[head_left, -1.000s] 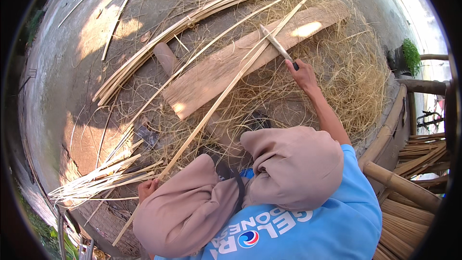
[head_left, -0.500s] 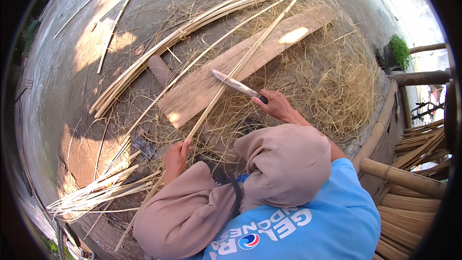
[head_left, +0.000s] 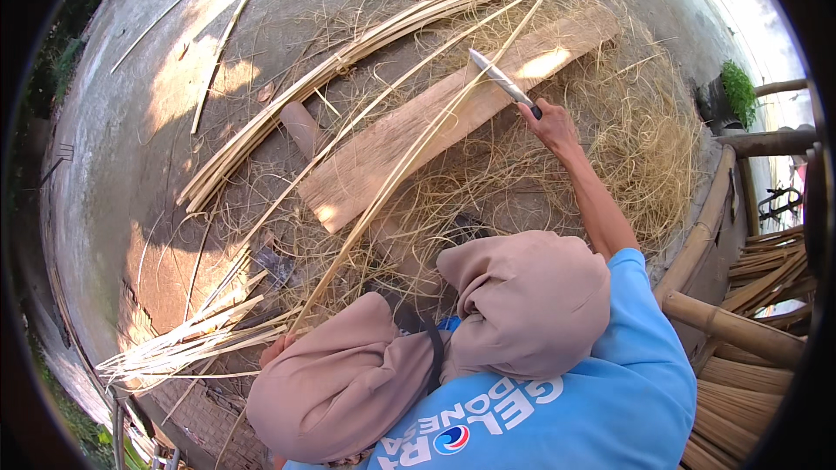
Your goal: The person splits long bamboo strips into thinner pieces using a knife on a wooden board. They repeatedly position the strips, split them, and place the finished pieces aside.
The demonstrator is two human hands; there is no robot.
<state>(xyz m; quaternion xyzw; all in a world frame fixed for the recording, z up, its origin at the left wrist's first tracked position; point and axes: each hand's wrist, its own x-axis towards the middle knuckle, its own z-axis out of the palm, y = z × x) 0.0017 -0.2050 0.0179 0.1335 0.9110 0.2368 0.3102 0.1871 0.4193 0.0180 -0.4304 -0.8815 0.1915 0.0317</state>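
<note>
My right hand (head_left: 554, 126) grips a knife (head_left: 501, 80) by its dark handle. Its blade lies across a long, thin bamboo strip (head_left: 407, 159), over a sloping wooden plank (head_left: 366, 161). The strip runs from the far right down towards my left knee. There my left hand (head_left: 277, 349), closed on the strip's near part, is mostly hidden behind the knee. A second pale strip (head_left: 376, 103) lies along the plank's left side.
A bundle of split bamboo (head_left: 374, 36) curves beyond the plank. Curly shavings (head_left: 636, 148) heap to the right and around my feet. More strips (head_left: 187, 344) lie at near left. Bamboo rails (head_left: 727, 326) stand on the right beside stacked strips (head_left: 740, 392).
My right hand has moved the knife away from me, up along the strip. My left hand has drawn back towards the lower left, behind my knee.
</note>
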